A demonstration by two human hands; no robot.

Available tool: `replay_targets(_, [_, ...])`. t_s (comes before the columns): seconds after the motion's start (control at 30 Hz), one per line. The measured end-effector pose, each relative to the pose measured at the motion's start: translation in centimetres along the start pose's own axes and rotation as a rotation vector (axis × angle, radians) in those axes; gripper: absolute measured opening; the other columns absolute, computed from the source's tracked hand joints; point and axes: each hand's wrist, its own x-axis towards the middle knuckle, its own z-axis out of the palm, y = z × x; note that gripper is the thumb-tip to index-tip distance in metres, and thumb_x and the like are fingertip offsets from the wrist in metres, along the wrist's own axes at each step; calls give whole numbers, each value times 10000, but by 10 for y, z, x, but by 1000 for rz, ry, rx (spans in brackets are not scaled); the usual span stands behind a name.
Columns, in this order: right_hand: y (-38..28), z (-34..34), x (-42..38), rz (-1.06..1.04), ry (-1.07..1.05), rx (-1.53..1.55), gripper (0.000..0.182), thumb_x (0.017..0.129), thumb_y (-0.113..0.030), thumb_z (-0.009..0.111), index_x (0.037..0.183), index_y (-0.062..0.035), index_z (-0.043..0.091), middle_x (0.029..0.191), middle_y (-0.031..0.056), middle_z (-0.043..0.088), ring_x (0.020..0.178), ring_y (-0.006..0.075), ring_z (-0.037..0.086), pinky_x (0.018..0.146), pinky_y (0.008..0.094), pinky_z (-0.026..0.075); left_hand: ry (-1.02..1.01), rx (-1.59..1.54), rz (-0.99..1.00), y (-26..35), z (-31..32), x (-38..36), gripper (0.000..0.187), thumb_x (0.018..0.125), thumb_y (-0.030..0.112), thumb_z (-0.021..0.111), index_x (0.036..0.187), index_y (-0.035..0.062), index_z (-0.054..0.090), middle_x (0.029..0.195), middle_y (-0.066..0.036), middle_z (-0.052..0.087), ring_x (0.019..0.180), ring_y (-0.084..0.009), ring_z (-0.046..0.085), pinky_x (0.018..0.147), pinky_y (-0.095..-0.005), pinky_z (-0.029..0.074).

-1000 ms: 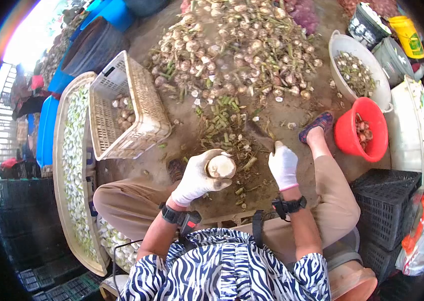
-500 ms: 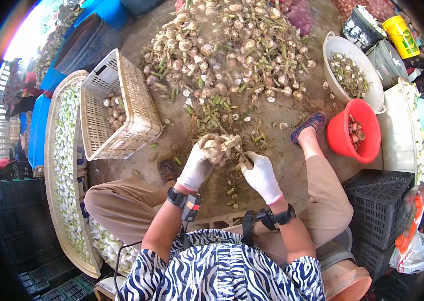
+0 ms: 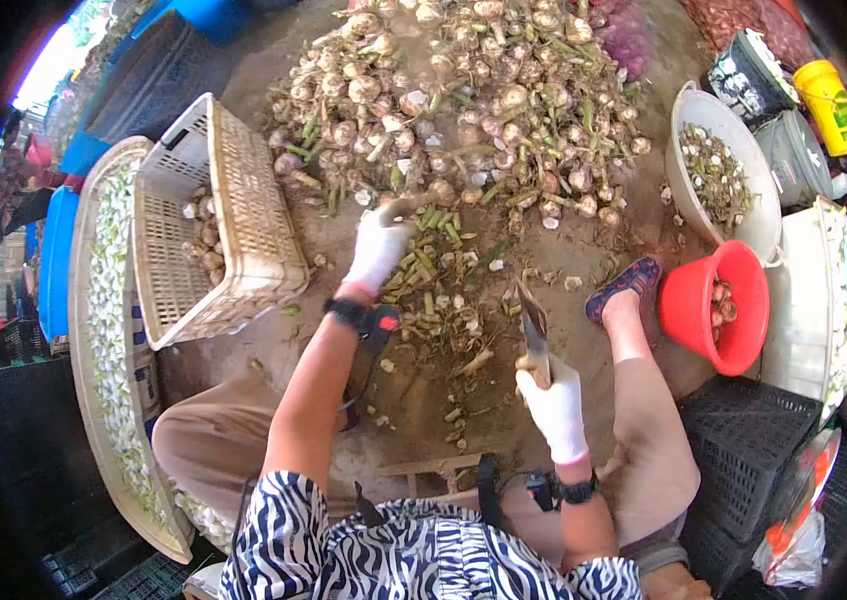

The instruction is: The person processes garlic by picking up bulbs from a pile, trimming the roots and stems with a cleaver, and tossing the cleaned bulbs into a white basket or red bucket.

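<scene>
My left hand (image 3: 379,245), in a white glove with soiled fingertips, reaches out to the near edge of a heap of garlic bulbs (image 3: 363,88). Its fingers look stretched out, somewhat blurred, and no bulb shows in them. In front of my right knee, my gloved right hand (image 3: 551,400) is closed round the handle of a knife (image 3: 534,325), blade pointing up and away from me. Cut green stems (image 3: 425,262) and dry trimmings litter the floor between my hands.
A pale plastic crate (image 3: 261,215) holding some bulbs tilts at my left, beside a long tray of white cloves (image 3: 111,330). To the right are a red bucket (image 3: 678,300) with a few bulbs, a whitish basin (image 3: 681,160) of trimmings and black crates (image 3: 743,440).
My left hand has moved up and left towards the heap; the garlic it held is gone from it. My right hand has dropped lower and right, and the knife blade now shows plainly.
</scene>
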Motion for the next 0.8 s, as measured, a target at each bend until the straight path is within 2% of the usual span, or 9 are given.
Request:
replay_targets(0.03, [3,-2,2,7,9,-1,75,833,-25,665,908,-21,663,653,64,597,596,110,573,572,272,473,-55,330,285,-24,27,24,253,808,71,597,1044,-8,646,1017,-246,661,926,-391,667,810,-458,539])
replay_targets(0.17, [3,-1,11,120,2,-31,71,838,-25,668,906,-5,663,667,67,607,593,106,565,566,264,466,-163,941,-78,-99,111,110,415,847,97,556,1249,-4,543,1034,-243,658,943,-361,681,794,-433,559])
replay_targets(0.23, [4,1,17,123,12,-19,72,840,-27,669,905,2,663,676,68,618,592,105,560,565,263,463,-205,1195,-107,-107,124,124,221,837,151,605,1018,95,719,965,-143,717,909,-282,707,709,-406,573])
replay_targets(0.37, [3,-2,19,177,16,3,77,838,-30,668,907,4,660,675,76,626,594,124,587,565,276,472,-241,1201,-149,-120,123,132,191,813,182,643,903,41,734,916,-182,720,882,-300,711,763,-404,571])
replay_targets(0.47, [11,-1,19,159,23,20,82,840,-34,664,914,2,661,668,82,626,597,140,608,566,285,481,-467,658,-320,-82,86,99,401,754,229,747,1057,-23,670,999,-170,712,919,-266,689,845,-320,533])
replay_targets(0.5, [16,0,18,107,30,-4,73,845,-54,662,901,-7,659,673,100,636,598,185,627,564,310,488,-454,75,-371,-128,86,84,510,770,269,758,1158,-27,613,1073,-131,694,979,-199,654,898,-305,502])
replay_targets(0.63, [8,1,14,-158,132,-372,85,858,-120,648,833,-40,636,708,155,656,653,343,656,569,412,502,-521,-594,-454,-28,59,-24,715,798,177,769,1392,-27,429,1297,-116,587,1138,-179,584,1021,-311,460])
replay_targets(0.7, [-4,5,9,-218,155,-451,72,827,-135,652,825,-70,619,739,159,648,709,385,639,588,453,502,-525,-400,-217,19,46,-73,690,766,141,782,1350,-24,454,1169,-90,637,1061,-126,593,931,-286,493])
replay_targets(0.8, [-17,7,-6,-491,47,-668,286,690,-136,736,921,-76,578,807,126,635,773,327,651,658,419,525,-593,-301,-61,66,31,-123,678,773,113,776,1358,-2,453,1161,-78,635,1038,-116,587,913,-284,491])
